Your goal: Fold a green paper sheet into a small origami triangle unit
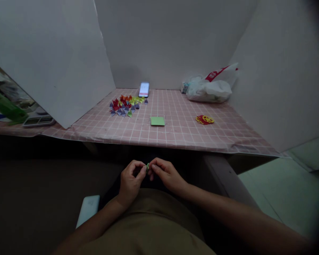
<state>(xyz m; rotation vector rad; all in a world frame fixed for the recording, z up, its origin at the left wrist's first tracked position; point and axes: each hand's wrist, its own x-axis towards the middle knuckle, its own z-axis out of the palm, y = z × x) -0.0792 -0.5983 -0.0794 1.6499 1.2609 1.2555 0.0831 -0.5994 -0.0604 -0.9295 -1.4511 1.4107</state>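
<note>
Just above my lap I pinch a small folded green paper (147, 166) between both hands. My left hand (130, 180) is closed, with thumb and index finger gripping the paper's left side. My right hand (168, 174) meets it from the other side, its fingertips drawn together at the paper's edge and partly covering it. On the table ahead lies a stack of square green paper (157, 121). Many small folded paper pieces (122, 106) in red, orange, yellow, purple and green cluster left of the stack.
A lit phone (144, 89) leans at the back of the pink checked table (175, 138). White plastic bags (210, 90) sit back right, with red and yellow cutouts (205, 119) nearer. White panels (55, 53) enclose the table. A white box-like object (88, 209) lies by my left forearm.
</note>
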